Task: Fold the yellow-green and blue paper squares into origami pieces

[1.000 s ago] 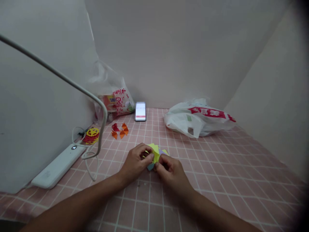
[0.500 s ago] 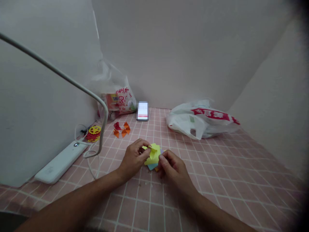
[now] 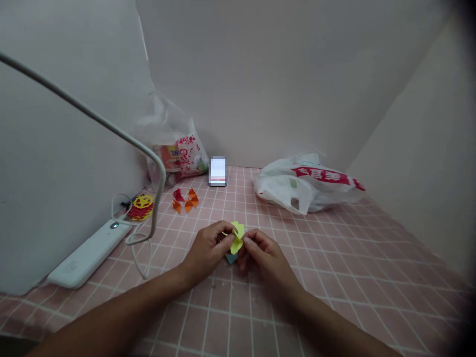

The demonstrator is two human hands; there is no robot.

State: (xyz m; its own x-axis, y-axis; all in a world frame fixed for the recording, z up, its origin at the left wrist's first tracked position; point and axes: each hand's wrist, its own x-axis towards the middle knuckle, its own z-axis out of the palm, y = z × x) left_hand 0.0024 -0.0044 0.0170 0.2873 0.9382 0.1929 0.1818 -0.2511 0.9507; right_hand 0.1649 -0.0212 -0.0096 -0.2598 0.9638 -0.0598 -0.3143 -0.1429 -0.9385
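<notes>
A small piece of yellow paper (image 3: 237, 239) is held up between both hands, over the pink tiled surface. My left hand (image 3: 211, 247) pinches its left side with thumb and fingers. On the right side, my right hand (image 3: 265, 252) has its thumb and forefinger closed on the paper's edge. Blue paper (image 3: 231, 258) shows just below the yellow piece, partly hidden by the fingers. Small orange folded pieces (image 3: 192, 199) and a red one (image 3: 178, 195) lie farther back on the left.
A phone (image 3: 217, 171) stands by the back wall, between a filled clear bag (image 3: 174, 153) and a white plastic bag (image 3: 308, 183). Left are yellow and red cutouts (image 3: 142, 207), a white device (image 3: 89, 254) and a looping cable (image 3: 160, 178).
The yellow paper has been tilted and looks narrower, with less of the coloured paper beneath it showing. Both hands remain close to it. The view has shifted slightly.
</notes>
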